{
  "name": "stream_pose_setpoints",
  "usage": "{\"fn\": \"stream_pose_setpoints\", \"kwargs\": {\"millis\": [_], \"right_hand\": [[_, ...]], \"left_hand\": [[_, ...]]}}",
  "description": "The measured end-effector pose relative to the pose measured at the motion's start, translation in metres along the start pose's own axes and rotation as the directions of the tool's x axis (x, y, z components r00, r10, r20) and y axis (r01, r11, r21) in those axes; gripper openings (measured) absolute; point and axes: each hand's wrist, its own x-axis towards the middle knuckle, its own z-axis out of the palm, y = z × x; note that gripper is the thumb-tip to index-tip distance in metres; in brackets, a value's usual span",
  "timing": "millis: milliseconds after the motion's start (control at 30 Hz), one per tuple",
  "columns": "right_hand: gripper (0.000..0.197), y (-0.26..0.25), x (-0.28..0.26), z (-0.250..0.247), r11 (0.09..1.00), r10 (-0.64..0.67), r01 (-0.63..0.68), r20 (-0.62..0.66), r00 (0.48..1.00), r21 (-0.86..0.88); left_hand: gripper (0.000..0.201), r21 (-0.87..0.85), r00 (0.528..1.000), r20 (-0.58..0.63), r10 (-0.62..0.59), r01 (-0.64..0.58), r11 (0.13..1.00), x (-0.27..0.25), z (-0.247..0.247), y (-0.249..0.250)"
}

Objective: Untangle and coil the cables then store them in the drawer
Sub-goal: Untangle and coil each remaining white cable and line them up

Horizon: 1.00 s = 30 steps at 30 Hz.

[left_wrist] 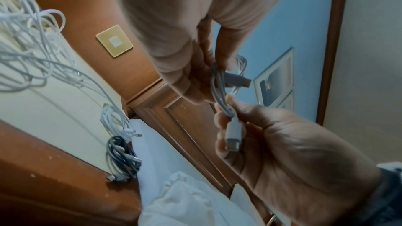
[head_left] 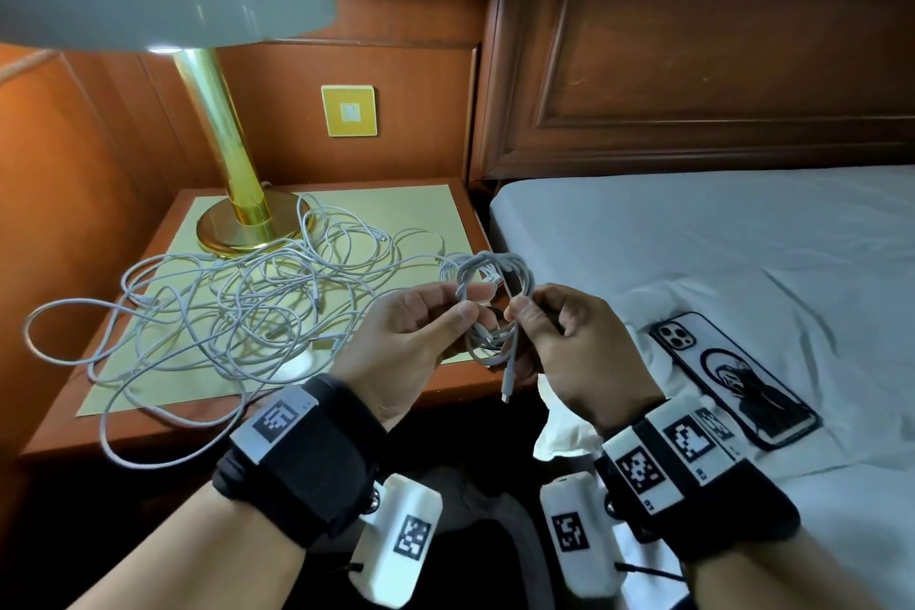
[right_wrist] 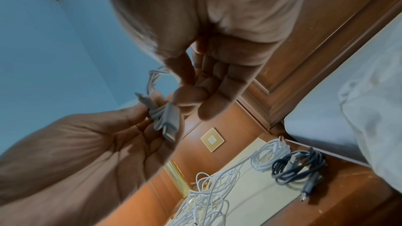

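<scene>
A small coil of pale grey cable [head_left: 495,292] is held in the air between both hands, in front of the nightstand [head_left: 445,391]. My left hand [head_left: 475,305] pinches the coil's left side between thumb and fingers. The right hand [head_left: 525,312] pinches the loose end wound round the coil; its plug [head_left: 505,394] hangs below. In the left wrist view the coil [left_wrist: 219,92] runs from my left hand [left_wrist: 212,80] to my right hand [left_wrist: 226,111]. A big tangle of white cables [head_left: 223,307] covers the nightstand. The drawer is out of sight.
A brass lamp [head_left: 232,173] stands at the nightstand's back left. A coiled white cable [right_wrist: 269,154] and a coiled dark cable [right_wrist: 298,166] lie at its edge beside the bed [head_left: 693,238]. A phone [head_left: 733,376] lies on the white sheet.
</scene>
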Motion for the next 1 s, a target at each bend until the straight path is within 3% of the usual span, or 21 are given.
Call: {"fn": "stream_pose_setpoints", "kwargs": {"millis": [167, 333, 500, 600, 800, 1000], "right_hand": [[0.019, -0.002, -0.003, 0.002, 0.997, -0.036, 0.038, -0.021, 0.999, 0.067], [0.018, -0.001, -0.001, 0.004, 0.991, -0.043, 0.048, -0.041, 0.998, 0.124], [0.019, 0.003, 0.000, 0.004, 0.989, 0.014, -0.011, -0.017, 1.000, 0.145], [0.020, 0.008, 0.000, 0.005, 0.984, 0.068, -0.066, -0.004, 0.998, 0.164], [0.020, -0.006, -0.008, -0.008, 0.969, 0.178, -0.163, -0.070, 0.981, 0.186], [0.019, -0.027, 0.017, -0.021, 0.994, 0.112, -0.110, -0.105, 0.988, 0.019]], "left_hand": [[0.016, 0.209, 0.996, -0.087, 0.029, -0.010, 0.978, -0.001, -0.008, -0.003], [0.041, 0.466, 0.990, -0.110, 0.086, -0.025, 0.884, -0.002, -0.019, -0.001], [0.008, 0.636, 0.982, -0.110, 0.153, -0.048, 0.770, -0.004, -0.025, 0.003], [0.009, 0.696, 0.978, -0.114, 0.173, -0.045, 0.716, -0.005, -0.031, 0.004], [0.014, 0.813, 0.989, -0.119, 0.091, 0.044, 0.581, -0.019, -0.067, 0.010], [0.018, 0.869, 0.979, -0.198, 0.045, 0.154, 0.471, -0.012, -0.087, 0.003]]}}
